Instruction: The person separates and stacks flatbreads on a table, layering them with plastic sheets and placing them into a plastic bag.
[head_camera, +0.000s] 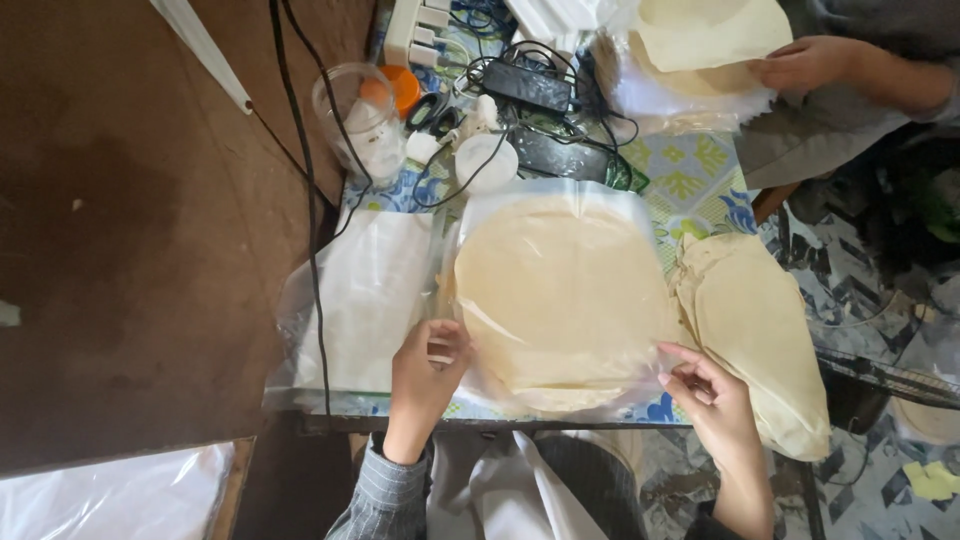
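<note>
While both hands grip its near edge, the clear plastic bag (560, 290) holding a stack of round pale flatbreads lies flat on the patterned table (700, 180). Left hand (428, 365): fingers curled, pinching the bag's near-left corner. Right hand (712, 395): fingertips pinching its near-right corner. Right of the bag: loose flatbread pile (755, 330). Left of it: empty bags (365, 300). Advice, judged: keep both corners taut and level so the stack stays flat.

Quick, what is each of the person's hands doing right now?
Left hand: fingers pinch the near edge of the clear plastic bag.
Right hand: fingers grip the bag's near right corner.
</note>
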